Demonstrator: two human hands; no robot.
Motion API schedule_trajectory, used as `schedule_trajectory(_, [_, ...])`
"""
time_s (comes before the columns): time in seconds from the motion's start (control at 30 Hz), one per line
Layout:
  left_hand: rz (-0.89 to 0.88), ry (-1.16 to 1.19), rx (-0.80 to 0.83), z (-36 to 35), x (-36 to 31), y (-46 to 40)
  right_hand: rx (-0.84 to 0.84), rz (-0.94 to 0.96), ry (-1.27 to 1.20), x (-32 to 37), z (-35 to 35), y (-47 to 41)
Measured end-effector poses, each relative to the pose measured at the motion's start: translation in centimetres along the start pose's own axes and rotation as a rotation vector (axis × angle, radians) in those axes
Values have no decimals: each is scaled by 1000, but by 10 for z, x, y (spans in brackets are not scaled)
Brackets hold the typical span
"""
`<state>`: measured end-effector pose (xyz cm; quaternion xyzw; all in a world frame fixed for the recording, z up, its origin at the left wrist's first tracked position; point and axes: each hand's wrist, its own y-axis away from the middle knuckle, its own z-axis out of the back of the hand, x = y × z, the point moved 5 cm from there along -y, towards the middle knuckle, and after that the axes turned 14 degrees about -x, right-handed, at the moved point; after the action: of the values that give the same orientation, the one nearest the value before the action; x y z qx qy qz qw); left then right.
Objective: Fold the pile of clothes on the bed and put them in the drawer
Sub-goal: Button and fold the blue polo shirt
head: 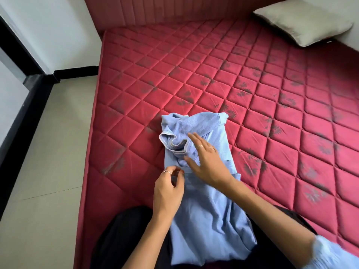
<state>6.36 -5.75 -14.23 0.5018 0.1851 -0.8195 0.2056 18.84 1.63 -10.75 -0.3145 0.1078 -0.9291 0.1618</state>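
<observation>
The red mattress (242, 78) lies bare over most of its surface, open to a hand from the shirt (206, 200) out to the headboard (174, 8). Only a pillow (305, 26) takes up the far right corner. The shirt sits near the left edge, with both hands on it: the right hand (207, 162) flat on top, the left hand (169, 189) at its left side. Left of the bed the floor (48, 171) looks open, up to a dark frame (19, 121), perhaps a door.
</observation>
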Motion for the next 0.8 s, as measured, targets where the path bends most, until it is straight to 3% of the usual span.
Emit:
schedule_trajectory(0.13, [-308,-119,74,-8,-9,8,-154,132,91,10,32,95])
schedule_trajectory(0.27, [-513,-286,251,-30,-7,19,81,288,217,6,23,188])
schedule_trajectory(0.33, [-559,-396,312,-39,1,26,84,308,299,-3,18,211])
schedule_trajectory(0.53, [-596,-553,370,-42,4,29,145,206,490,6,8,197])
schedule_trajectory(0.67, [-624,-578,426,-40,1,35,368,104,540,9,10,183])
schedule_trajectory(0.8, [-427,-531,601,-35,4,33,382,50,442,38,48,161])
